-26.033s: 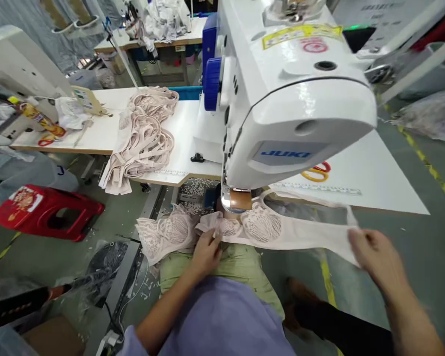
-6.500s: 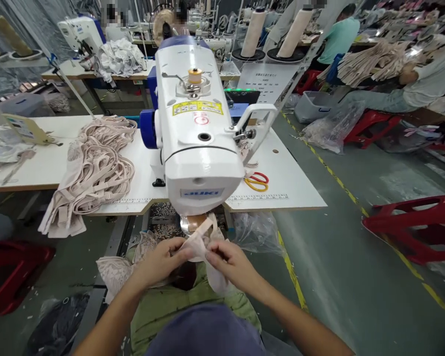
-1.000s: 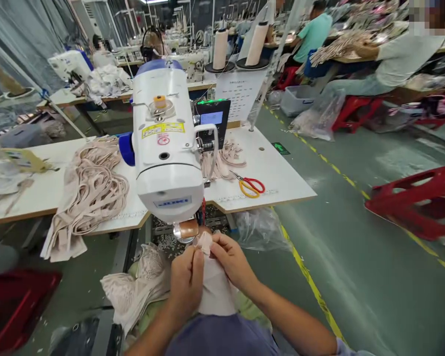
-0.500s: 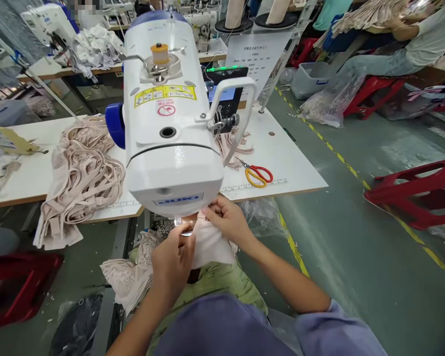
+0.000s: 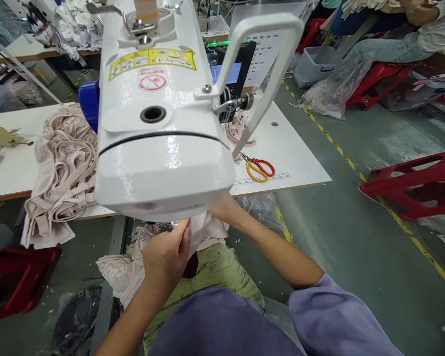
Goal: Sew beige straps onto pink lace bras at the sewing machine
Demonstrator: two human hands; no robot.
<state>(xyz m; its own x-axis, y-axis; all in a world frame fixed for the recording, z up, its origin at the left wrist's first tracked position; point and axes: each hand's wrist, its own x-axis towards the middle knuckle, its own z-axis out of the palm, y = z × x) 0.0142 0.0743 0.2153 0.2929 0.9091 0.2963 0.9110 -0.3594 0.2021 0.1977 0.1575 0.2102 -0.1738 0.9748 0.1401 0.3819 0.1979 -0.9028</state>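
Below the head of the white sewing machine (image 5: 163, 173), my left hand (image 5: 166, 252) pinches the near edge of a pale pink fabric piece (image 5: 207, 230). My right hand (image 5: 224, 207) reaches in under the machine head at the fabric's right side; its fingers are hidden behind the machine. The needle area is also covered by the head. To the left of my left hand, a lace bra cup (image 5: 120, 274) of the same pale pink hangs beside my lap.
A heap of pale pink straps and lace (image 5: 63, 173) lies on the table left of the machine. Scissors (image 5: 259, 169) with red and yellow handles rest on the right tabletop (image 5: 296, 153). A red stool (image 5: 419, 183) stands on the floor at right, and another person's arm (image 5: 419, 12) shows beyond.
My view has moved closer over the machine head, which now looks larger. My right hand has gone further under it, its fingers passing out of sight. My left hand stays on the fabric.
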